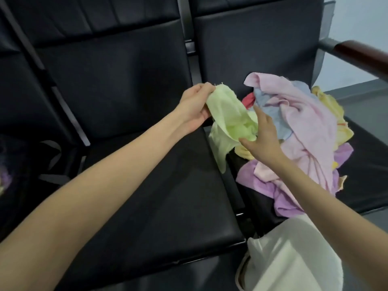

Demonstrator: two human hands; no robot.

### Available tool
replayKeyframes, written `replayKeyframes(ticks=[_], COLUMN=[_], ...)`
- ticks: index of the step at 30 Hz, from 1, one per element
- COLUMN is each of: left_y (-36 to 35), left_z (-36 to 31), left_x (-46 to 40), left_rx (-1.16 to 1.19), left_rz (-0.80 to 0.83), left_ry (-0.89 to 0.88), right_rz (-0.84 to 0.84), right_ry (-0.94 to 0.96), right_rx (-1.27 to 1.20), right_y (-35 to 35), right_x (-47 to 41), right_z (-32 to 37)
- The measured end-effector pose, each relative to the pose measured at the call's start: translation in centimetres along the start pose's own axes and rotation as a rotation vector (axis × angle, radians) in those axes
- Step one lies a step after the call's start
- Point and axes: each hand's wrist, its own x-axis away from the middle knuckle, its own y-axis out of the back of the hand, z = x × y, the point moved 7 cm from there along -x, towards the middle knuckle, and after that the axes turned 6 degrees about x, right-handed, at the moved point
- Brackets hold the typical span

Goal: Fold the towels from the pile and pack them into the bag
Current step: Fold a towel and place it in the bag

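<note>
Pale-green terry hangs between both hands: the left hand (pixel 194 108) pinches a frayed corner of the green towel (pixel 228 120) at its 10 o'clock end, while the right hand (pixel 263 136), fingers spread and only loosely bent, touches the cloth's bunched middle; whether it grips cannot be told. To do this step well, I judge the right hand should slide along the top edge to the neighbouring corner, then both should draw the towel taut and lay it flat on the black seat (pixel 147 185) at 7 o'clock before folding. At 3 o'clock of the hands lies the pile (pixel 304 127) of pink, blue, lilac and yellow towels on the next seat. At 5 o'clock, against the seat's front edge, stands a white bag (pixel 294 259); its contents are hidden.
</note>
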Motion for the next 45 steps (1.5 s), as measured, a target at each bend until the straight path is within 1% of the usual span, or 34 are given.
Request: replayKeyframes(ticks=[3,6,8,12,14,16,19,23,26,28,30,32,33,36,38,41,43,44,45], left_y=[2.8,7.2,11.1,19.5,23.2,26.6,30.9,36.7,42.9,44.2,43.5,43.1,43.1,42.5,42.2,40.8,39.9,39.6,39.3], left_z=[-2.0,-3.6,-4.0,-3.1,-2.3,-1.4,0.2,1.7,3.2,3.2,2.6,2.3,2.4,2.2,1.9,1.3,1.5,1.7,1.9], left_x=[3.5,6.4,8.1,12.0,14.1,16.2,19.1,22.3,23.4,24.5,25.7,26.1,26.0,25.4,25.1,24.6,24.5,24.6,24.7], left_rx=[0.044,0.032,0.018,0.034,0.071,0.097,0.169,0.367,0.394,0.387,0.346,0.234,0.156,-0.099,-0.224,-0.362,-0.429,-0.440,-0.441], left_rz=[0.011,-0.052,-0.155,-0.363,-0.455,-0.549,-0.695,-0.887,-0.967,-1.005,-1.028,-1.048,-1.032,-0.893,-0.842,-0.737,-0.680,-0.663,-0.648], left_ry=[0.034,0.037,0.046,0.093,0.109,0.127,0.133,0.143,0.150,0.157,0.143,0.103,0.081,0.052,0.038,0.000,0.002,0.006,0.013], right_rz=[0.147,0.298,0.348,0.469,0.532,0.552,0.515,0.549,0.573,0.569,0.522,0.434,0.382,0.252,0.221,0.169,0.053,-0.011,-0.053], right_ry=[0.083,0.108,0.142,0.175,0.207,0.230,0.281,0.374,0.375,0.359,0.314,0.266,0.253,0.258,0.212,0.002,-0.138,-0.173,-0.168], right_rx=[0.078,0.265,0.312,0.166,0.170,0.200,0.279,0.443,0.607,0.680,0.609,0.513,0.485,0.433,0.335,0.007,-0.268,-0.374,-0.429], right_y=[-3.2,-6.5,-7.8,-9.9,-11.0,-12.0,-13.0,-15.1,-16.6,-16.7,-16.2,-15.2,-14.6,-12.9,-12.1,-11.4,-11.1,-11.2,-11.6], right_x=[1.0,2.7,4.2,6.6,7.7,8.8,9.9,10.9,11.2,11.1,10.7,9.8,9.3,7.3,5.8,4.1,4.1,4.6,5.4], right_z=[2.9,4.9,6.2,7.5,8.1,8.4,8.9,9.6,8.8,8.7,9.6,11.9,13.4,18.0,20.5,22.4,23.0,23.1,23.4])
